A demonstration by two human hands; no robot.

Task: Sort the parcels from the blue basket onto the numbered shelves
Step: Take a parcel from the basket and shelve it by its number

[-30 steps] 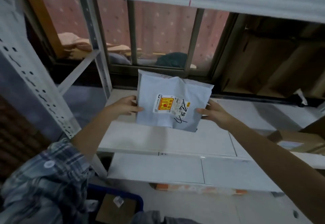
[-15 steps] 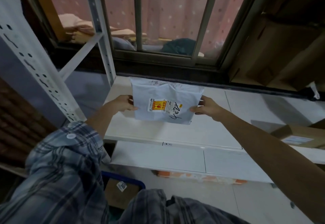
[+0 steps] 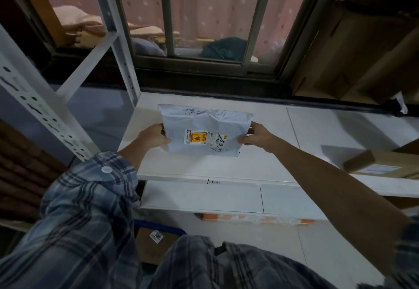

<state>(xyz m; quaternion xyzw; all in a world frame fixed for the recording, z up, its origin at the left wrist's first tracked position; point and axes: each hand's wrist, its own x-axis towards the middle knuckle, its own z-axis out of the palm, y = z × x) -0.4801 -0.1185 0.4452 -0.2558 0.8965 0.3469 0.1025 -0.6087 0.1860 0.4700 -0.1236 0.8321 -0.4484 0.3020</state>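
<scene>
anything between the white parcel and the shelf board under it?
Nothing visible. Both hands, left hand and right hand, grip the white parcel by its side edges over a bare stretch of the shelf board. The cardboard box lies well off to the right.

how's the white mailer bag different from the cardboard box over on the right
The white mailer bag is soft, wrinkled plastic; the cardboard box is stiff and brown. The bag is gripped at its sides by the left hand and right hand; the box lies untouched on the shelf. Both carry printed labels.
</scene>
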